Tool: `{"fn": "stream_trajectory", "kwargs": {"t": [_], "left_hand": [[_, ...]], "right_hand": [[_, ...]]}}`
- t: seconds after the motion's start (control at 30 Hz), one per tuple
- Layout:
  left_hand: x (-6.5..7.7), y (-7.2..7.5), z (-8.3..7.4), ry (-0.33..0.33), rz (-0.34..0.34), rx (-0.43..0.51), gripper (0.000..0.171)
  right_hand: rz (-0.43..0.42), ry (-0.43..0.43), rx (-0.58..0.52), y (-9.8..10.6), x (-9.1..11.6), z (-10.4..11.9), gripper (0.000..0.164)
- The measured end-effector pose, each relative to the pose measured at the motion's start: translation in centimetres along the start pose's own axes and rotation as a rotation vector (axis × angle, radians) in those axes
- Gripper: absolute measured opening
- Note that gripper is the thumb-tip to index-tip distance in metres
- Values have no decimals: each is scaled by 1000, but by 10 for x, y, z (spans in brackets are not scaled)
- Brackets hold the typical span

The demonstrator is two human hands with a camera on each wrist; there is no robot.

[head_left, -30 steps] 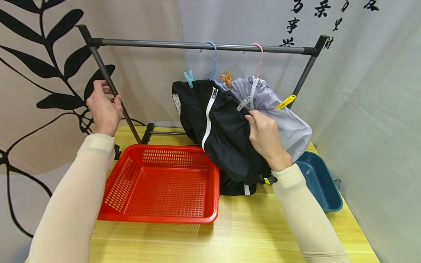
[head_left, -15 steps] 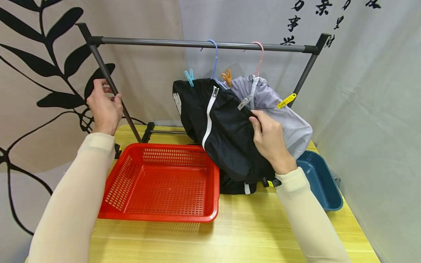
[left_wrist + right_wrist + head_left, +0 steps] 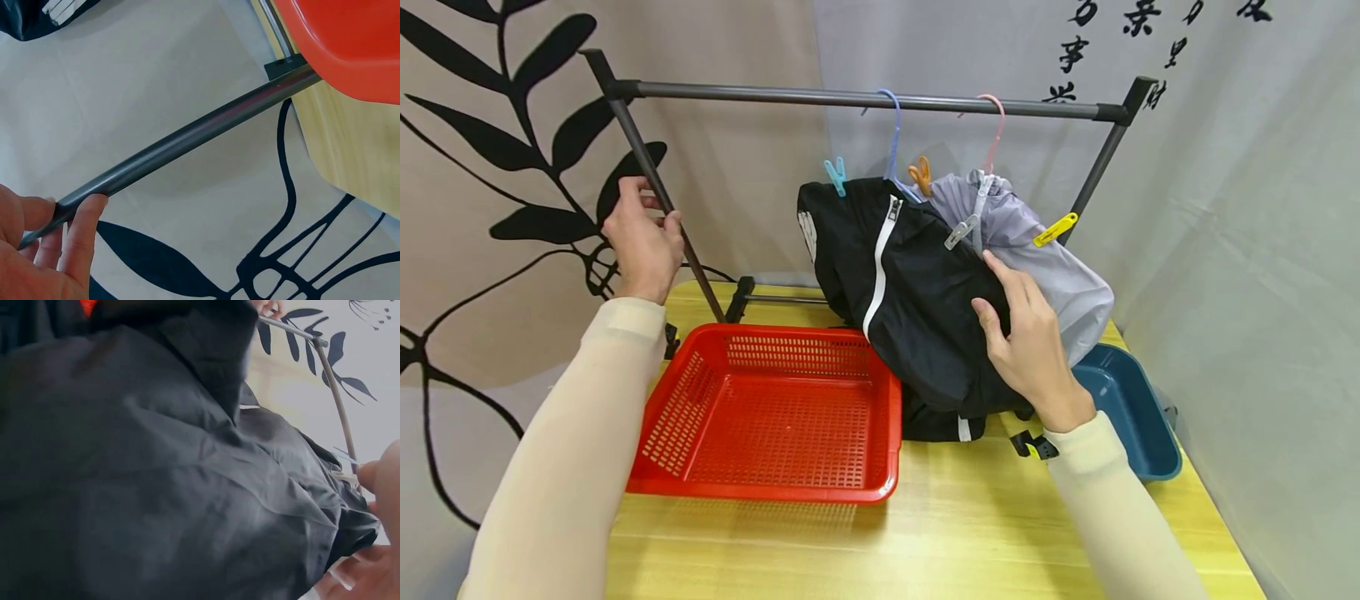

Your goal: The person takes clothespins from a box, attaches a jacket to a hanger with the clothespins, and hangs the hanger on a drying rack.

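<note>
My left hand (image 3: 643, 242) holds the left post (image 3: 200, 134) of a dark metal clothes rack, thumb and fingers around it. A black garment (image 3: 917, 308) with a white zip hangs from a blue hanger (image 3: 895, 137). Light blue (image 3: 837, 177) and grey clothespins (image 3: 961, 232) are at its top edge. My right hand (image 3: 1033, 333) is at the garment's right side, fingers extended and thumb spread apart; in the right wrist view its fingertips lie partly behind the cloth. Beside it a pale lavender garment (image 3: 1067, 283) hangs from a pink hanger (image 3: 997, 133).
A red perforated basket (image 3: 767, 492) stands on the wooden table (image 3: 925, 542), left of the garments. At the right edge sits a blue basin (image 3: 1138, 425), partly behind the right arm. An orange clothespin (image 3: 921, 175) and a yellow clothespin (image 3: 1056, 230) are up by the garments.
My right hand has let go of the black garment's edge; its fingers straightened and the hand shifted right and slightly down. The left hand has stayed on the post.
</note>
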State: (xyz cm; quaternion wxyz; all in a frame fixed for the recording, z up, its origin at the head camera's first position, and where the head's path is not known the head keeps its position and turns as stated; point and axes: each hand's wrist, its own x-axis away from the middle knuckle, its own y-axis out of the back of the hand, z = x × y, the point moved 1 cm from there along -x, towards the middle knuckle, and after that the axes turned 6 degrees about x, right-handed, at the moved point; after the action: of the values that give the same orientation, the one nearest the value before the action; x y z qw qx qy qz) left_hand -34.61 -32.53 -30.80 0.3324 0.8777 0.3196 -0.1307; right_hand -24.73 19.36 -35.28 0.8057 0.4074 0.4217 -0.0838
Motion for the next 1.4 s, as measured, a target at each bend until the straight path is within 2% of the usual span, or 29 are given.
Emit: {"fn": "stream_trajectory", "kwargs": {"t": [0.23,0.4,0.5,0.7,0.97,1.07,1.2,1.4], "left_hand": [[-1,-1,-1,14,-3,-1,53],[0,-1,-1,6,6,-3,53],[0,0,-1,-4,4,-4,53],[0,0,-3,-11,18,-1,53],[2,4,-4,5,64,-25,56],[3,6,-5,2,89,-29,57],[8,10,-5,0,156,-54,62],[23,20,-9,14,267,-94,77]], "right_hand": [[80,14,51,6,24,3,86],[107,30,84,12,39,2,93],[124,42,97,15,47,1,94],[173,58,130,20,61,0,82],[248,75,194,29,75,-3,88],[261,81,207,32,80,-4,88],[263,86,222,36,85,-5,89],[237,114,228,41,88,-4,88]]}}
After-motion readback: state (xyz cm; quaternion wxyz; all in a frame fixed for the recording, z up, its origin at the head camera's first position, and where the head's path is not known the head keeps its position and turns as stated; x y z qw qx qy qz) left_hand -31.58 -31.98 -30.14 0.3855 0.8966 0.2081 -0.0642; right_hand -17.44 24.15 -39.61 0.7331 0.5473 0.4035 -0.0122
